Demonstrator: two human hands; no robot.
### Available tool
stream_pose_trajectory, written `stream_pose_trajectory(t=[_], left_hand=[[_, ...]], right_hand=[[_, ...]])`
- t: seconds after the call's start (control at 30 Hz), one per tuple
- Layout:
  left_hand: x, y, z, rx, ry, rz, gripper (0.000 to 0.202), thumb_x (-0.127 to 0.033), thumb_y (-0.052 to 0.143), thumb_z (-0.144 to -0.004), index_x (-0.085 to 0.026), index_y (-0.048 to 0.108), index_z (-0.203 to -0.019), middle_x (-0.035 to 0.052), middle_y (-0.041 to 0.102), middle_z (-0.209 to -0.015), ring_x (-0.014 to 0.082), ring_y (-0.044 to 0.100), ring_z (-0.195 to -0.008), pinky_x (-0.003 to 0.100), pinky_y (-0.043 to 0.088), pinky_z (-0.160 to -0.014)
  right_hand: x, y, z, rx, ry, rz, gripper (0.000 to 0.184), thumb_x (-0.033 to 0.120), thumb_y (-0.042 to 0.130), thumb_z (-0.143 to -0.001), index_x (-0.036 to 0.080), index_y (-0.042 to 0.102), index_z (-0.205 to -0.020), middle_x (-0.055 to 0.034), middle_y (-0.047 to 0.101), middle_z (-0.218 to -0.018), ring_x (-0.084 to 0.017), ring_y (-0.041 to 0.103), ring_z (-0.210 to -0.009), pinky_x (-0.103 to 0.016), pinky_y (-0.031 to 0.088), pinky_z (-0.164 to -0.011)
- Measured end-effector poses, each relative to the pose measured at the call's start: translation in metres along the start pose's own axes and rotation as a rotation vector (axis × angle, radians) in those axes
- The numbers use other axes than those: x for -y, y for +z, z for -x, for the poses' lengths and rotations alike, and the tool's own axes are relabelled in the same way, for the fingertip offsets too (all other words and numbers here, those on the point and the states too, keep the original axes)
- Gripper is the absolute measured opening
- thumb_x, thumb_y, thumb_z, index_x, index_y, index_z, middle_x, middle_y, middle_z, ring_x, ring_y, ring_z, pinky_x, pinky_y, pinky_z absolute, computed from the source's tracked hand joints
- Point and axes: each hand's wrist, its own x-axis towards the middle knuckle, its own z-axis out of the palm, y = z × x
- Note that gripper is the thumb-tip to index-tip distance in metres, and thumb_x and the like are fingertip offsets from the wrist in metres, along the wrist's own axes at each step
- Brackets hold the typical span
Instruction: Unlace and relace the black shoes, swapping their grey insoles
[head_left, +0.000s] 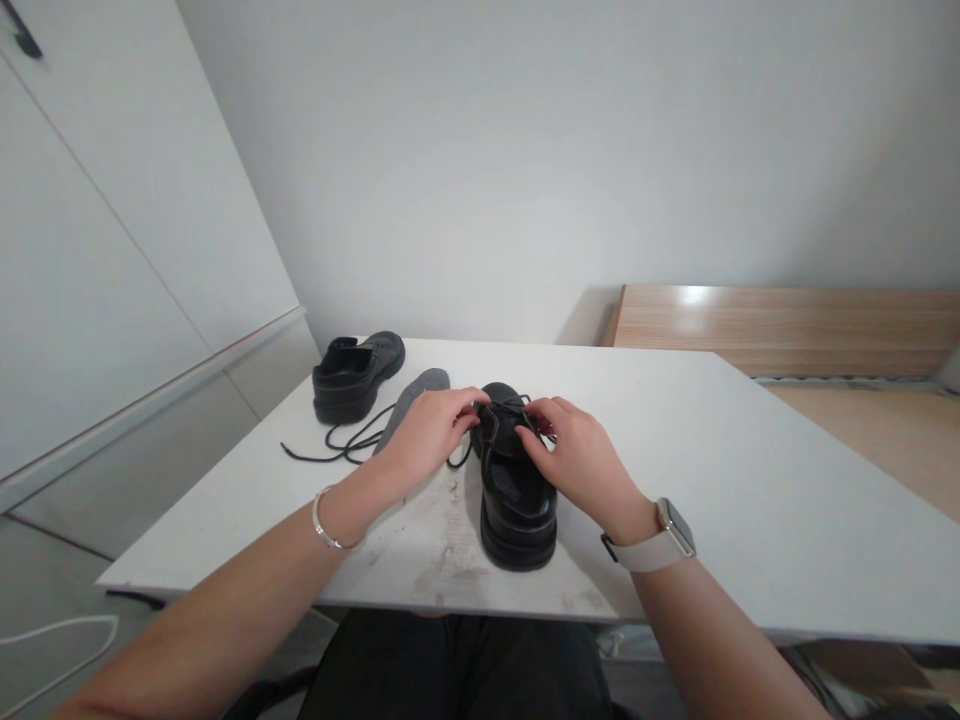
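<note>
Both forearms reach forward and bend inward, so the hands meet near the middle. The left hand point(429, 430) is palm down, its fingers curled and pinching. The right hand point(581, 458) is opposite it, fingers bent, tips close to the left ones.

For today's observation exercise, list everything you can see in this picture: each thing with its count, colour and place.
near shoe: 1, black, table middle, heel toward the person, both hands at its laces
far shoe: 1, black, table's far left
insole: 1, grey, between the shoes
loose lace: 1, black, beside the insole
table: 1, white, scuffed at the near edge
wooden bench: 1, light brown, behind the table
left hand: bracelet on the wrist, at the near shoe's lace area
right hand: pale-strapped watch on the wrist, fingers on the lace
</note>
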Motion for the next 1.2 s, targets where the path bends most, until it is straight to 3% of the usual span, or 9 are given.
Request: stream_pose_trajectory(t=[0.27,0.4,0.5,0.63,0.73,0.83,1.07,1.2], left_hand=[[-0.006,-0.003,0.001,0.035,0.058,-0.1,0.037,-0.004,0.048,-0.09,-0.018,0.073,-0.113,0.0078,0.073,-0.092,0.0197,0.067,-0.083,0.032,0.051,-0.079],[-0.02,-0.009,0.002,0.047,-0.001,0.005,0.029,-0.026,0.046,-0.099,-0.017,0.074,-0.101,0.0069,0.07,-0.086,0.0182,0.065,-0.077,0.03,0.05,-0.074],[-0.025,-0.006,0.002,0.035,-0.028,-0.01,0.032,-0.042,0.059,-0.092,-0.014,0.072,-0.103,0.0076,0.066,-0.088,0.0201,0.063,-0.078,0.033,0.05,-0.075],[-0.021,0.001,-0.001,0.037,-0.055,-0.035,0.021,-0.02,0.058,-0.085,-0.014,0.073,-0.1,0.0067,0.062,-0.086,0.0175,0.062,-0.073,0.031,0.051,-0.074],[-0.015,-0.001,-0.002,0.031,-0.089,-0.061,0.026,-0.009,0.054,-0.079,-0.015,0.076,-0.092,0.006,0.066,-0.083,0.0166,0.062,-0.07,0.029,0.05,-0.071],[-0.011,-0.006,-0.004,0.037,-0.08,-0.119,0.027,-0.008,0.055,-0.076,-0.017,0.077,-0.088,0.0053,0.07,-0.08,0.0177,0.062,-0.071,0.029,0.049,-0.069],[-0.014,-0.016,-0.014,0.173,-0.032,-0.264,0.016,-0.009,0.061,-0.075,-0.018,0.074,-0.073,0.0063,0.07,-0.075,0.0218,0.064,-0.072,0.031,0.047,-0.067],[-0.02,-0.013,-0.012,0.123,-0.027,-0.302,0.014,-0.011,0.057,-0.083,-0.018,0.069,-0.079,0.0063,0.066,-0.079,0.0216,0.062,-0.075,0.03,0.044,-0.065]], right_hand=[[0.006,-0.002,-0.001,0.013,0.011,0.087,0.012,0.015,0.056,-0.092,0.014,0.064,-0.101,-0.0083,0.066,-0.093,-0.021,0.061,-0.083,-0.031,0.044,-0.076],[0.01,-0.001,-0.003,0.023,0.028,0.139,0.012,0.013,0.053,-0.092,0.015,0.063,-0.099,-0.0094,0.067,-0.094,-0.022,0.061,-0.084,-0.03,0.043,-0.075],[0.013,-0.001,-0.004,0.037,0.04,0.167,0.014,0.011,0.051,-0.091,0.014,0.062,-0.1,-0.0108,0.068,-0.096,-0.023,0.062,-0.087,-0.03,0.043,-0.076],[0.014,-0.001,-0.004,0.058,0.053,0.2,0.019,0.007,0.046,-0.091,0.013,0.061,-0.102,-0.013,0.068,-0.099,-0.023,0.064,-0.088,-0.03,0.043,-0.074],[0.015,-0.002,-0.001,0.056,0.052,0.201,0.028,0.005,0.043,-0.09,0.013,0.059,-0.11,-0.0127,0.069,-0.098,-0.023,0.064,-0.086,-0.03,0.043,-0.073],[0.017,-0.004,0.001,0.065,0.031,0.202,0.036,0.003,0.043,-0.088,0.014,0.061,-0.116,-0.0113,0.068,-0.096,-0.022,0.064,-0.085,-0.03,0.044,-0.073],[0.025,-0.006,-0.008,0.136,0.043,0.291,0.026,0.005,0.046,-0.089,0.014,0.069,-0.095,-0.0126,0.066,-0.094,-0.023,0.065,-0.082,-0.031,0.044,-0.07],[0.028,-0.004,-0.011,0.161,0.028,0.372,0.026,0.005,0.044,-0.092,0.015,0.069,-0.094,-0.0127,0.066,-0.092,-0.022,0.065,-0.078,-0.03,0.04,-0.063]])
